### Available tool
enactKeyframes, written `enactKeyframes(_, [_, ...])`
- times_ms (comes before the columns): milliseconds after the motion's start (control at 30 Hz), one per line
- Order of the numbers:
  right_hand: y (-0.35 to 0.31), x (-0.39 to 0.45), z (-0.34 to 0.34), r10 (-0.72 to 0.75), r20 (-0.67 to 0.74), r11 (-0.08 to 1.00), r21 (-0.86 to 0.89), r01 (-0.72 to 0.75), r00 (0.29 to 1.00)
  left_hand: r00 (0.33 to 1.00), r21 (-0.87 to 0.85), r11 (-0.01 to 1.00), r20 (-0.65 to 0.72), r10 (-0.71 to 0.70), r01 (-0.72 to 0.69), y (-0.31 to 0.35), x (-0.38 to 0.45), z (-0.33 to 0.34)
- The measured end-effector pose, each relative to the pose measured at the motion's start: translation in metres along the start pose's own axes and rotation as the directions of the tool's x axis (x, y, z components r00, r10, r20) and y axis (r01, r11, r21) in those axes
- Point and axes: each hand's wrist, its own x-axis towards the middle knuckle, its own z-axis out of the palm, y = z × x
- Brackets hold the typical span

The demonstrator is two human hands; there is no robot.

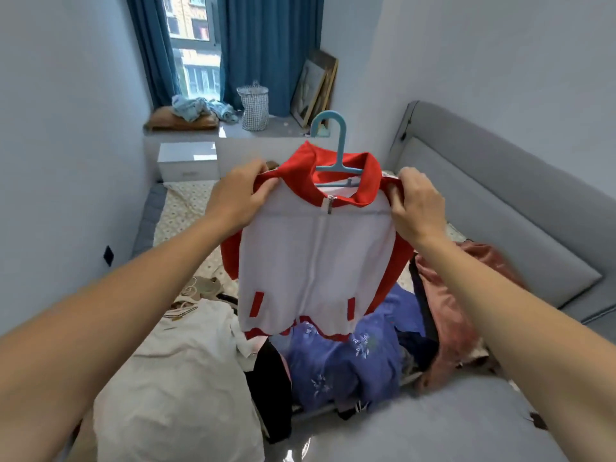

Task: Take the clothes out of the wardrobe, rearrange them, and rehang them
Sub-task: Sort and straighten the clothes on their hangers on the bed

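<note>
Red-and-white zipped jacket is being held up on a blue hanger above the bed, each shoulder being pinched by a grip: left hand, right hand. Loose clothes are lying beneath, near.

Soft daylight comes in through the far window between the blue curtains, leaving the room evenly bright with a cool bluish cast. Shadows are faint and diffuse. The wide-angle lens bends the walls and stretches the near forearms at the left and right edges. The whole picture is slightly soft, with mild blur at the near corners.
</note>
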Motion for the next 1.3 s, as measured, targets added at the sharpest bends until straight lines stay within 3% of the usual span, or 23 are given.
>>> enactKeyframes(133, [-0.048,0.021,-0.008,-0.067,-0.001,0.997,0.048,0.067,0.998,0.999,0.091,0.996,-0.047,-0.003,0.007,-0.006,-0.008,-0.067])
enactKeyframes(333, [-0.123,0.015,0.022,-0.176,0.056,0.976,0.142,0.167,0.983,0.986,0.237,0.962,-0.123,-0.109,0.136,-0.032,-0.073,-0.137])
enactKeyframes(700, [-0.228,-0.121,0.017,-0.284,0.111,0.926,0.288,0.243,0.952,0.967,0.293,0.925,-0.157,-0.202,0.241,-0.056,-0.245,-0.219])
enactKeyframes(1033, [-0.296,-0.246,-0.013,-0.351,0.116,0.885,0.365,0.289,0.929,0.960,0.321,0.916,-0.213,-0.179,0.242,-0.074,-0.391,-0.263])
enactKeyframes(1167, [-0.310,-0.267,-0.008,-0.355,0.114,0.884,0.364,0.294,0.928,0.964,0.316,0.916,-0.178,-0.199,0.248,-0.094,-0.408,-0.265])
enactKeyframes(1300, [-0.307,-0.277,0.019,-0.300,0.200,0.915,0.336,0.223,0.933,0.966,0.300,0.918,-0.090,-0.242,0.258,-0.120,-0.409,-0.246])
